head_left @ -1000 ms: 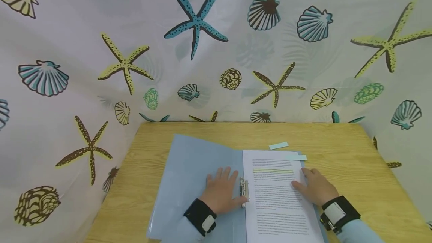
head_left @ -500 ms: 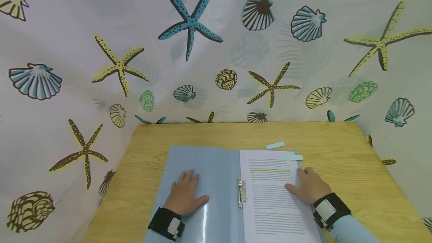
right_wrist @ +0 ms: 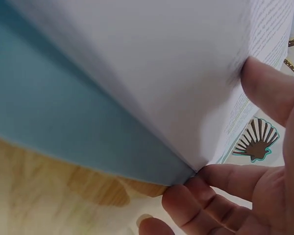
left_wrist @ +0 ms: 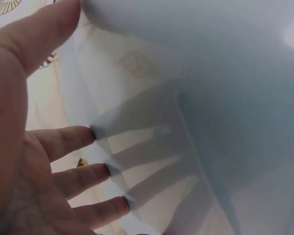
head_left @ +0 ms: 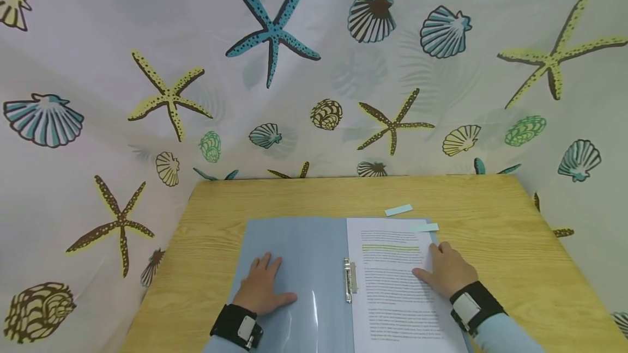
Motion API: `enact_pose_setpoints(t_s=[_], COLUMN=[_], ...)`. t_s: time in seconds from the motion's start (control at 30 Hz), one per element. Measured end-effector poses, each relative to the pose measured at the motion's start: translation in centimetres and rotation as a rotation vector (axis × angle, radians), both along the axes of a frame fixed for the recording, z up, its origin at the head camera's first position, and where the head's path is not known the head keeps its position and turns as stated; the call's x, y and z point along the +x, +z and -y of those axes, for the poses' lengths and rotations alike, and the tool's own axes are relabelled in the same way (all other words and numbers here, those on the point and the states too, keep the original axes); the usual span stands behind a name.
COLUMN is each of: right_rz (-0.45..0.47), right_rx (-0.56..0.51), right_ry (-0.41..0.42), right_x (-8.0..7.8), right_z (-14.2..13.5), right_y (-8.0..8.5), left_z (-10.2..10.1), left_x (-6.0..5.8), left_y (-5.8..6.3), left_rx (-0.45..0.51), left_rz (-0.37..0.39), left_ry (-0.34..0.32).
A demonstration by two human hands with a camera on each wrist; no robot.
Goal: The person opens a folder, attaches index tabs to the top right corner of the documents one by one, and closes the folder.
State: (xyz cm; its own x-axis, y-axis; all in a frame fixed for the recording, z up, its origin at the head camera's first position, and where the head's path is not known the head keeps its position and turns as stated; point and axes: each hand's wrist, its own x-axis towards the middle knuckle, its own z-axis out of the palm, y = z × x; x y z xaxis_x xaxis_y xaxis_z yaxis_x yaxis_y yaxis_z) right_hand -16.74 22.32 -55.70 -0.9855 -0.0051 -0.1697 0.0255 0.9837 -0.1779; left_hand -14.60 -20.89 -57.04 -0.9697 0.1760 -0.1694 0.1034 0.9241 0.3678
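1. Blue folder (head_left: pixel 314 255) lies unfolded on the wood-grained table (head_left: pixel 225 198), left hand (head_left: pixel 261 287) over its left cover (head_left: pixel 289 238), right hand (head_left: pixel 450 271) at its right edge.
2. Left fingers (left_wrist: pixel 90 213) are spread, tips touching the cover; right fingers (right_wrist: pixel 235 180) bend loosely, thumb on the printed page (head_left: pixel 387 287).
3. Shell-and-starfish backdrop (head_left: pixel 206 20) stands behind the table.

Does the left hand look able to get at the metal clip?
Probably yes: the left hand rests on the blue cover, with only bare cover between it and the metal clip.

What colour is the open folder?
The folder is pale greyish blue, seen best in the head view.
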Motion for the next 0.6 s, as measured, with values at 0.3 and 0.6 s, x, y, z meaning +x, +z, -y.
enact_pose_setpoints(t_s=[0.3, 0.6], right_rz=[-0.023, -0.009], right_rx=[0.013, 0.027], right_ry=[0.013, 0.011], right_x=[0.29, 0.46], right_z=[0.22, 0.73], right_y=[0.27, 0.55], left_z=[-0.68, -0.76], left_x=[-0.21, -0.06], left_y=[0.31, 0.57], left_rx=[-0.047, -0.033], left_rz=[0.040, 0.046], left_ry=[0.009, 0.019])
